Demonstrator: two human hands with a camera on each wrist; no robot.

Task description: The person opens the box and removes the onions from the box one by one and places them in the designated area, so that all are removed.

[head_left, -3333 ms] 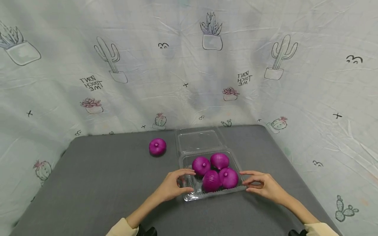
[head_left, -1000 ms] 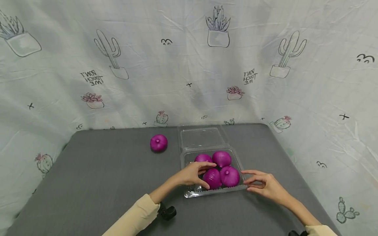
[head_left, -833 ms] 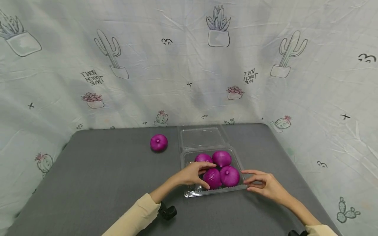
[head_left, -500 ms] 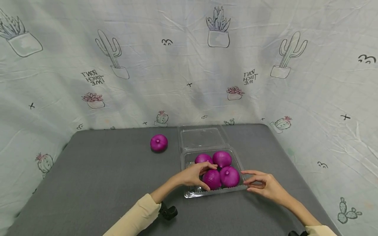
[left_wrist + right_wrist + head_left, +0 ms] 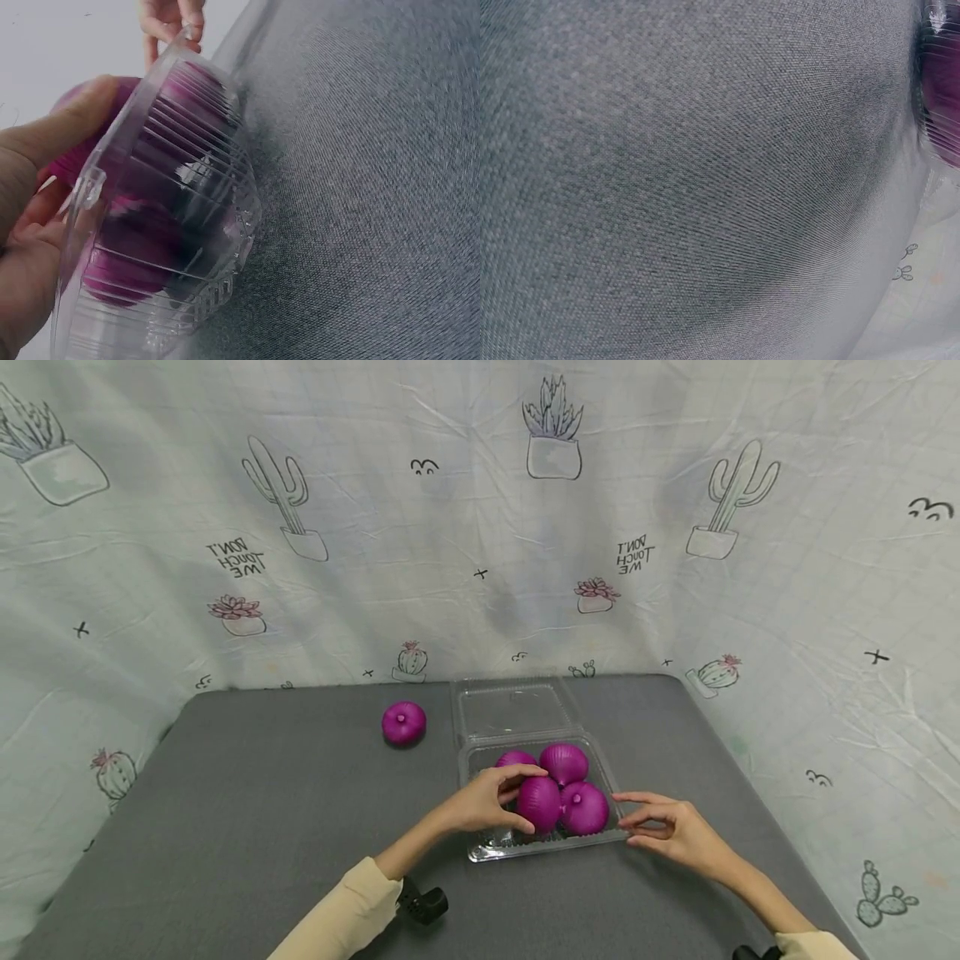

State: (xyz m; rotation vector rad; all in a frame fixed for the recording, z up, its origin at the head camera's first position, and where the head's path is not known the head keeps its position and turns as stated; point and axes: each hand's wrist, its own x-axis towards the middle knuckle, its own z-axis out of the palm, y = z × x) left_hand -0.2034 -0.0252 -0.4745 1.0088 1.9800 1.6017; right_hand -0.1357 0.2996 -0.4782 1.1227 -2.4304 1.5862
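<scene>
In the head view, a clear plastic clamshell container (image 5: 495, 853) stands open with several purple onions in its base. My left hand (image 5: 474, 803) grips the front-left onion (image 5: 540, 805), thumb in front and fingers behind. The left wrist view has this onion (image 5: 73, 156) raised to the level of the rim, above another onion (image 5: 124, 277) behind the ribbed wall. My right hand (image 5: 675, 833) holds the right rim near the front corner, fingertips together. Beside the gripped onion lies another one (image 5: 585, 808); two more sit behind, the left one (image 5: 516, 759) partly hidden by my hand.
A single onion (image 5: 403, 723) rests on the grey tablecloth (image 5: 285, 793), left of the container. The transparent lid (image 5: 510, 708) lies folded back toward the rear edge. A white cactus-print curtain (image 5: 450, 527) rises behind and at the sides.
My left hand has moved from the container's left edge onto the front-left onion, then raised it slightly within the last half second. The right hand stays at the rim.
</scene>
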